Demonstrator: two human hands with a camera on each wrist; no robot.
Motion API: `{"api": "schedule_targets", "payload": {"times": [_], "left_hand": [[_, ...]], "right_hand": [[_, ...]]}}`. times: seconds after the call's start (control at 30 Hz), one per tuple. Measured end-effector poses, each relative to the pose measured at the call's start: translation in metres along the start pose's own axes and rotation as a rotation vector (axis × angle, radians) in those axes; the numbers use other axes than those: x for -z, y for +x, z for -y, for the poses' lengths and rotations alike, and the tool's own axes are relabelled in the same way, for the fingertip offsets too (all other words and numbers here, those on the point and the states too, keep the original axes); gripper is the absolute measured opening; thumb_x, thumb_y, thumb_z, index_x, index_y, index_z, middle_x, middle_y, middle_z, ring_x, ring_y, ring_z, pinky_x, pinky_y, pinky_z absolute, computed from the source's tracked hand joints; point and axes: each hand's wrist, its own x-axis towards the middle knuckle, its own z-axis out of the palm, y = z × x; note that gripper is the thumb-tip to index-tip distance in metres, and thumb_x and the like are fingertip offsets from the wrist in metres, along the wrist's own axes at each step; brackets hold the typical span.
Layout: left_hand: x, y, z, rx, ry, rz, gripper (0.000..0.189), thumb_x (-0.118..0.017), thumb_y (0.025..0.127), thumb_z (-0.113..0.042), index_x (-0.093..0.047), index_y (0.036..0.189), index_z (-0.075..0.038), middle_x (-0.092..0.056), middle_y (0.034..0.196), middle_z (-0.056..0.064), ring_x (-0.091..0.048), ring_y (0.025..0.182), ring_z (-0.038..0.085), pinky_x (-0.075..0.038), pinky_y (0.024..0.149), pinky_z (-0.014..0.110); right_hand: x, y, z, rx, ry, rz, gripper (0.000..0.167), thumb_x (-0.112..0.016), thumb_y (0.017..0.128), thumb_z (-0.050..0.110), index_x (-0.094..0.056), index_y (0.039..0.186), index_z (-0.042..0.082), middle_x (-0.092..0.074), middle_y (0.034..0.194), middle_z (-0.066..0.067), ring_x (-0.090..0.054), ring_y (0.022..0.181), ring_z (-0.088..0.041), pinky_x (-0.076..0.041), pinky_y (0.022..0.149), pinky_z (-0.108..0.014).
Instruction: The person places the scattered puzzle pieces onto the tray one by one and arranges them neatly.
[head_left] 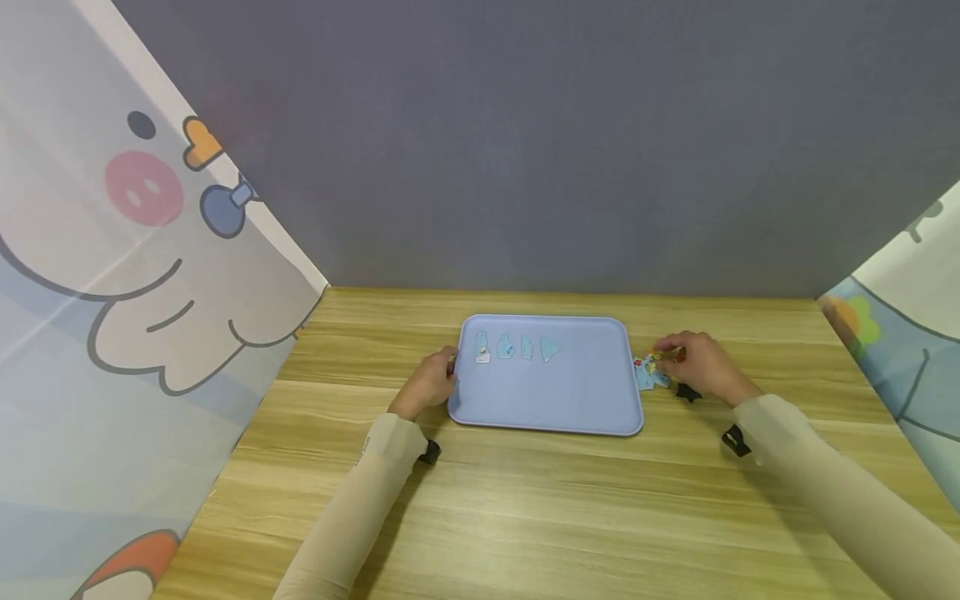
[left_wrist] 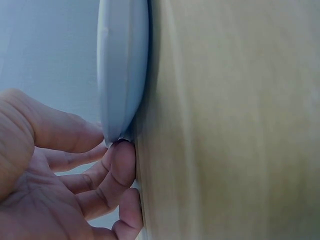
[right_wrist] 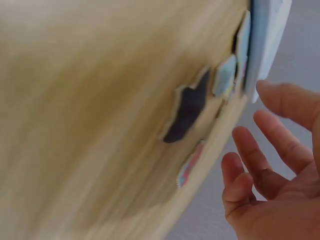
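Note:
A pale blue rectangular tray [head_left: 562, 396] lies on the wooden table, with several small light-blue flat pieces, like jigsaw pieces [head_left: 550, 347], in a row along its far left part. My left hand [head_left: 432, 382] pinches the tray's left rim, thumb on top and fingertips at the underside in the left wrist view. Just right of the tray, my right hand [head_left: 703, 365] is over a loose cluster of colourful pieces [head_left: 645, 380], fingers slightly bent and apart, with nothing visible between them. Near it lie a dark piece [right_wrist: 188, 110] and a reddish piece [right_wrist: 190, 164].
The wooden table [head_left: 525, 517] runs back to a plain grey panel [head_left: 525, 150]. Cartoon-printed walls [head_left: 97, 333] flank it on the left and right. A black wrist strap [head_left: 736, 440] shows near the right sleeve.

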Motion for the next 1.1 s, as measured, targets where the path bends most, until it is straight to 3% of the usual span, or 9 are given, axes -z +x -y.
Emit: {"api": "schedule_targets", "payload": {"times": [0.17,0.43,0.63,0.77,1.1], "left_hand": [[0.0003,-0.0001,0.0006,0.003,-0.001,0.0,0.048,-0.055,0.092,-0.002,-0.041,0.138,0.001,-0.057,0.093,0.01,-0.054,0.076,0.02,-0.046,0.06,0.028],[-0.0003,0.0005,0.0011,-0.001,-0.019,0.0,0.049,-0.056,0.092,-0.002,-0.041,0.138,0.001,-0.058,0.096,0.011,-0.055,0.078,0.021,-0.047,0.061,0.029],[-0.0001,0.0007,0.0019,-0.001,-0.024,0.001,0.049,-0.056,0.092,-0.002,-0.04,0.139,0.0,-0.058,0.096,0.011,-0.055,0.078,0.021,-0.047,0.061,0.029],[0.0005,0.0007,0.002,-0.003,-0.019,-0.001,0.049,-0.056,0.092,-0.002,-0.04,0.139,0.0,-0.058,0.095,0.01,-0.055,0.077,0.021,-0.047,0.061,0.029],[0.0,0.001,0.0033,-0.003,-0.015,0.002,0.049,-0.056,0.092,-0.002,-0.041,0.138,0.0,-0.059,0.097,0.011,-0.056,0.078,0.021,-0.047,0.062,0.029]], "right_hand": [[-0.0067,-0.0017,-0.0065,0.008,-0.031,0.06,0.037,-0.075,0.081,0.014,-0.066,0.113,-0.001,-0.058,0.115,-0.024,-0.051,0.101,-0.04,-0.039,0.086,-0.054],[-0.0048,0.0005,-0.0081,0.094,-0.055,0.096,0.042,-0.08,0.075,0.014,-0.065,0.111,-0.003,-0.058,0.11,-0.02,-0.046,0.094,-0.035,-0.033,0.079,-0.045],[-0.0005,0.0024,-0.0074,0.093,-0.055,0.151,0.044,-0.08,0.074,0.013,-0.065,0.112,-0.003,-0.055,0.117,-0.023,-0.043,0.101,-0.039,-0.033,0.084,-0.052],[-0.0008,0.0034,-0.0088,0.089,-0.068,0.144,0.043,-0.081,0.073,0.013,-0.065,0.11,-0.002,-0.056,0.115,-0.022,-0.043,0.098,-0.038,-0.036,0.083,-0.051],[-0.0035,0.0044,-0.0085,0.034,-0.059,0.09,0.038,-0.08,0.072,0.011,-0.067,0.106,-0.003,-0.061,0.104,-0.017,-0.041,0.083,-0.026,-0.036,0.068,-0.035]]}}
